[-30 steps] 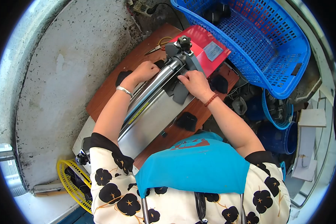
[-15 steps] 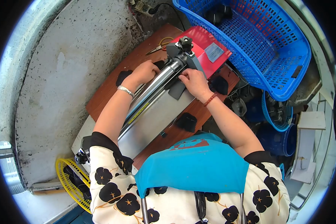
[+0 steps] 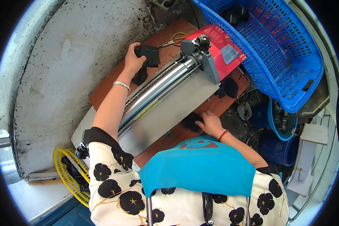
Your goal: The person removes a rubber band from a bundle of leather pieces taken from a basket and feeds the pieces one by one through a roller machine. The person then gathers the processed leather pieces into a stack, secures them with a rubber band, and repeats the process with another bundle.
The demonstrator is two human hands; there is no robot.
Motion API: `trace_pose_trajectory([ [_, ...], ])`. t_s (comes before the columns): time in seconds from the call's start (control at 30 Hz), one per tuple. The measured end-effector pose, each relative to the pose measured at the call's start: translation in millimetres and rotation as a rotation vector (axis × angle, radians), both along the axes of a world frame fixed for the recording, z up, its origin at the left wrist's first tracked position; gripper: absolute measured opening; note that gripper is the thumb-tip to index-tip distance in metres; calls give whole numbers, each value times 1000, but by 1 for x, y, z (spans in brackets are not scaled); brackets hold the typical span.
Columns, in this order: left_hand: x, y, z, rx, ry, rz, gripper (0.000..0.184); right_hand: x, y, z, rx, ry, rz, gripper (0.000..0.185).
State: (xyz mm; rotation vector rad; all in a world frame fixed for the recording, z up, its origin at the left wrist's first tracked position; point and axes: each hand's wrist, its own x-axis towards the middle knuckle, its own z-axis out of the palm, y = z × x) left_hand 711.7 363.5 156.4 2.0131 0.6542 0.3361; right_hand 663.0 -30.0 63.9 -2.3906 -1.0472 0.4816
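A machine with a long shiny metal roller point(image 3: 158, 87) and a flat metal plate point(image 3: 177, 100) lies diagonally in front of me. On its far side, my left hand point(image 3: 133, 62) is closed on a flat black piece point(image 3: 151, 55), thumb and fingers at its left end. Another dark piece point(image 3: 140, 76) lies just below that hand. By the near edge of the plate, my right hand point(image 3: 211, 125) has its fingers apart, its thumb at a dark, soft-looking piece point(image 3: 191, 121); I cannot tell whether it grips any of it.
Yellow-handled scissors point(image 3: 173, 40) lie on the brown board point(image 3: 113, 82). A red housing point(image 3: 216, 41) caps the machine's far end, with black pieces point(image 3: 228, 87) beside it. A big blue basket point(image 3: 269, 84) stands right, a yellow basket point(image 3: 60, 169) lower left. A wall point(image 3: 75, 64) bounds the left.
My left hand has moved up and away from the roller and now holds a black piece. My right hand has left the roller for the near dark piece. The dark strip on the plate is gone.
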Motion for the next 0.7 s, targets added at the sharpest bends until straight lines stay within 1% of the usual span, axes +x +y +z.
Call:
trace_pose_trajectory([
  [0.03, -5, 9, -4, 5, 5, 12, 55, -5, -2, -12, -94, -3, -33, 38],
  [0.07, -11, 21, -11, 253, -23, 74, 60, -8, -2, -21, -186, -4, -70, 47],
  [0.1, -18, 31, -15, 502, -49, 131, 64, -9, -2, -28, -179, 2, -62, 47],
  [0.13, -23, 42, -18, 496, 0, 148, 60, -9, -1, -34, -228, 40, -43, 51],
  [0.17, -28, 53, -21, 503, 6, 152, 60, -8, 0, -37, -278, 77, -23, 54],
  [0.23, -38, 71, -32, 738, 165, 18, 53, -6, 3, -35, -252, 61, -15, 53],
  [0.27, -41, 79, -46, 739, 168, 21, 53, -5, 3, -35, -231, 40, -13, 51],
  [0.3, -44, 87, -65, 696, 302, -86, 51, -5, 3, -39, -231, 41, -10, 51],
  [0.33, -46, 92, -82, 649, 436, -193, 50, -8, 1, -45, -155, 27, -11, 48],
  [0.37, -48, 92, -93, 647, 437, -189, 50, -7, -1, -49, -79, 13, -13, 45],
  [0.4, -49, 90, -102, 628, 518, -293, 53, -4, -4, -51, -80, 13, -8, 45],
  [0.43, -50, 90, -109, 606, 600, -401, 57, -2, -8, -52, -48, 153, -26, 42],
  [0.47, -49, 91, -105, 579, 604, -405, 60, -1, -11, -54, -16, 296, -46, 39],
  [0.5, -48, 93, -102, 574, 612, -405, 60, 1, -12, -34, -20, 304, -43, 39],
  [0.57, -45, 97, -95, 355, 606, -342, 56, 12, -20, 11, 122, 552, -97, 35],
  [0.6, -43, 100, -94, 353, 607, -344, 56, 12, -26, 18, 279, 736, -176, 32],
  [0.63, -42, 104, -92, 302, 593, -299, 50, 12, -30, 24, 439, 880, -263, 24],
  [0.67, -42, 105, -92, 250, 578, -259, 44, 18, -32, 42, 407, 908, -259, 23],
  [0.7, -41, 104, -89, 248, 573, -276, 44, 28, -33, 65, 376, 933, -262, 22],
])
